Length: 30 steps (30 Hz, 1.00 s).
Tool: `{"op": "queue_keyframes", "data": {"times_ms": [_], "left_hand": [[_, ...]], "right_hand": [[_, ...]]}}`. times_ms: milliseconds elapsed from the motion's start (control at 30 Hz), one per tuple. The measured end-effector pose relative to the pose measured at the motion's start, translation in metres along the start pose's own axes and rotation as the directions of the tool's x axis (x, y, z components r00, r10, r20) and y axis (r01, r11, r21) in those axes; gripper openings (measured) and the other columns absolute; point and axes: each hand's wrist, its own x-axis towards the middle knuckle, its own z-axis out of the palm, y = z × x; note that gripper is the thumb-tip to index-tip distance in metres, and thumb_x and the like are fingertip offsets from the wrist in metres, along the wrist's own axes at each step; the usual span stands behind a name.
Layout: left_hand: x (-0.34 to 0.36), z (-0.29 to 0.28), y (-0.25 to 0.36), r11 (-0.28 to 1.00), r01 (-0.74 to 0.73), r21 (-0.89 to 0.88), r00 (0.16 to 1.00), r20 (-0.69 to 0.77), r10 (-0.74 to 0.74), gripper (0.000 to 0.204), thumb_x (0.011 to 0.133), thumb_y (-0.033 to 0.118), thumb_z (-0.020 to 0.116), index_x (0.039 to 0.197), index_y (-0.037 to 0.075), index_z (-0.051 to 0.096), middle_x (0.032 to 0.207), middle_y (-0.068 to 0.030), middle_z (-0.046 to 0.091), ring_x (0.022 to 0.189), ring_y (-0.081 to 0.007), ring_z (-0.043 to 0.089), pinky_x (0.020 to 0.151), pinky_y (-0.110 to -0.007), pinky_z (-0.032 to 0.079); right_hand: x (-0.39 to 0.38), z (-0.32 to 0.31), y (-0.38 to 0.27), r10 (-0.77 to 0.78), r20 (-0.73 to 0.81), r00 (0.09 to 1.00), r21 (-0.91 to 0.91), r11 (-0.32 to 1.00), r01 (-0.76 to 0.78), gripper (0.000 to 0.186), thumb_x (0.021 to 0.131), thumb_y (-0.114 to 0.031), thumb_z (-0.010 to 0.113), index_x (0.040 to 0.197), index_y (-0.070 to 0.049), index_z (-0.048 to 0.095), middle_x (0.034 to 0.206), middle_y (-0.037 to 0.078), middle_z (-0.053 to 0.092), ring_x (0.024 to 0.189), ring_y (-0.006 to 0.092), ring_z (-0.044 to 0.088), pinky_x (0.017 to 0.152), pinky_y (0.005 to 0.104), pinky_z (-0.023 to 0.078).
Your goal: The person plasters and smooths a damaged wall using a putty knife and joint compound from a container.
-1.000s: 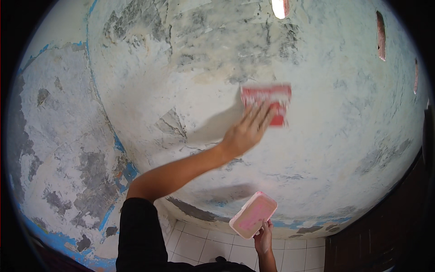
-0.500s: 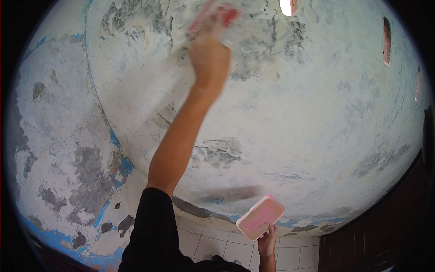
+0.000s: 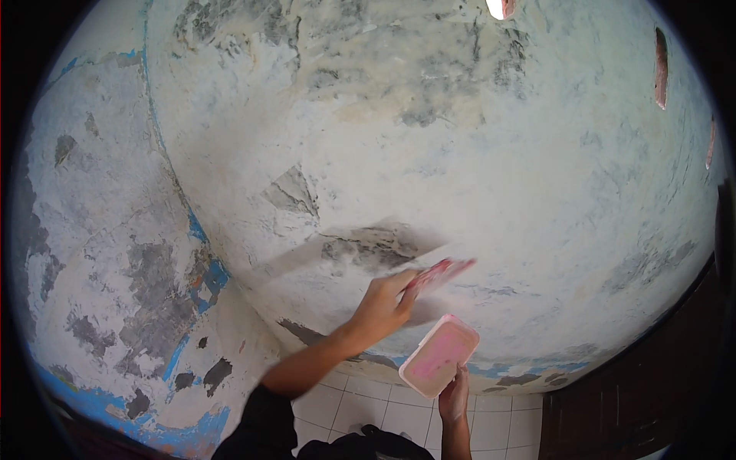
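My left hand [image 3: 383, 310] is closed around a flat red putty scraper [image 3: 443, 274], blurred by motion. Its blade points right, just above the tray; whether it touches the wall I cannot tell. In my right hand [image 3: 454, 395] is a shallow pink rectangular tray [image 3: 438, 359], gripped at its lower right edge with the inside facing up. Pink smears show on the tray's bottom. The pale plastered wall [image 3: 521, 199] fills most of the view, with grey, rough patches [image 3: 368, 247] left of the scraper and higher up.
A second wall [image 3: 100, 230] with peeling blue and grey patches meets it at the left corner. Slots [image 3: 661, 69] are cut in the wall at upper right. White floor tiles [image 3: 360, 410] lie below, beside a dark brown panel [image 3: 613, 399] at lower right.
My left hand has come down from high on the wall with the scraper, to just above the tray. The tray has tilted slightly and shifted up a little.
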Motion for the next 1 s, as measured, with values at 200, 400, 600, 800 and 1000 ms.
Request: {"op": "queue_keyframes", "data": {"times_ms": [200,400,600,800,1000], "left_hand": [[-0.1,0.044,-0.032,0.934,0.325,-0.152,0.943,-0.019,-0.331,0.015,0.094,0.01,0.061,0.1,-0.002,0.061,0.081,-0.0212,0.064,0.068,-0.0266,0.06,0.063,-0.035,0.049],[-0.141,0.049,-0.032,0.966,0.256,0.038,0.965,-0.062,-0.254,0.013,0.09,0.008,0.06,0.098,-0.002,0.059,0.081,-0.0241,0.061,0.076,-0.0422,0.061,0.067,-0.044,0.048],[-0.143,0.038,-0.036,0.87,0.457,0.185,0.887,-0.02,-0.462,0.015,0.09,0.01,0.061,0.099,-0.001,0.056,0.08,-0.0267,0.061,0.079,-0.0468,0.061,0.067,-0.047,0.047],[-0.143,0.037,-0.023,0.826,0.53,0.191,0.835,0.05,-0.548,0.017,0.091,0.01,0.06,0.104,0.0,0.057,0.079,-0.0262,0.063,0.076,-0.0469,0.063,0.064,-0.048,0.048],[-0.154,0.045,-0.029,0.789,0.516,0.334,0.813,0.099,-0.574,0.024,0.091,0.009,0.061,0.114,0.001,0.06,0.085,-0.0257,0.067,0.08,-0.0451,0.066,0.069,-0.049,0.051]], "right_hand": [[0.002,0.018,0.002,-0.049,0.105,0.993,0.028,0.999,0.046,0.049,0.103,-0.031,0.048,0.143,-0.004,0.038,0.139,0.009,0.05,0.133,0.0203,0.045,0.112,0.0368,0.035],[-0.001,0.03,0.017,0.019,0.136,0.99,0.055,0.998,-0.027,0.048,0.104,-0.029,0.046,0.144,-0.005,0.038,0.14,0.009,0.049,0.133,0.0211,0.046,0.112,0.0373,0.035],[0.006,0.028,0.042,0.02,0.136,0.99,-0.004,1.0,-0.019,0.056,0.105,-0.039,0.039,0.149,-0.004,0.035,0.144,0.008,0.051,0.133,0.021,0.049,0.112,0.0379,0.039],[-0.001,0.031,0.047,0.168,0.111,0.98,0.108,0.978,-0.179,0.056,0.105,-0.044,0.04,0.145,-0.006,0.041,0.14,0.009,0.054,0.129,0.022,0.053,0.108,0.0389,0.043],[-0.018,0.028,0.062,0.342,0.143,0.929,0.2,0.909,-0.365,0.059,0.104,-0.047,0.041,0.147,-0.008,0.037,0.144,0.009,0.05,0.131,0.0217,0.051,0.11,0.0394,0.042]]}}
